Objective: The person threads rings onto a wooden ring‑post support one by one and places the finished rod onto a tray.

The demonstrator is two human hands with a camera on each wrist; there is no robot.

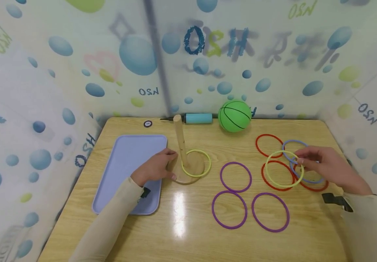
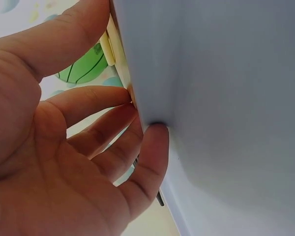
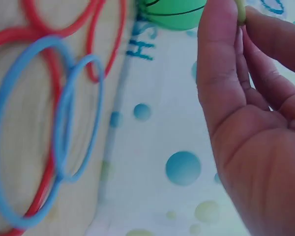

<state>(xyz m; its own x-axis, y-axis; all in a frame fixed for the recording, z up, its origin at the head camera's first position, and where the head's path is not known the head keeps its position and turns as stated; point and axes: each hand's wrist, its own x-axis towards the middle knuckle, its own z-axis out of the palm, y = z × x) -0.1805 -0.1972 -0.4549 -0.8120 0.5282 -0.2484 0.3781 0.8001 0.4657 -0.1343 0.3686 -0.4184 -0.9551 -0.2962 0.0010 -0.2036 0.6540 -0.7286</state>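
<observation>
My left hand (image 1: 155,165) grips the round base of a wooden ring-toss stand (image 1: 181,142) by its left edge, thumb on the near side and fingers on the far side. In the left wrist view its little finger (image 2: 155,147) touches the lilac tray (image 2: 246,98). One yellow ring (image 1: 210,163) lies over the base, to the right of the upright post. Over at the right, my right hand (image 1: 329,165) pinches another yellow ring (image 1: 266,169) between thumb and fingertips, above red and blue rings. Only a bit of that ring (image 3: 241,11) shows in the right wrist view.
Purple rings (image 1: 251,178) lie between the stand and my right hand. Red rings (image 1: 256,142) and blue rings (image 1: 283,145) overlap further right. A green ball (image 1: 235,116), a blue pump (image 1: 199,118) and a small dark disc (image 1: 147,123) line the table's back edge.
</observation>
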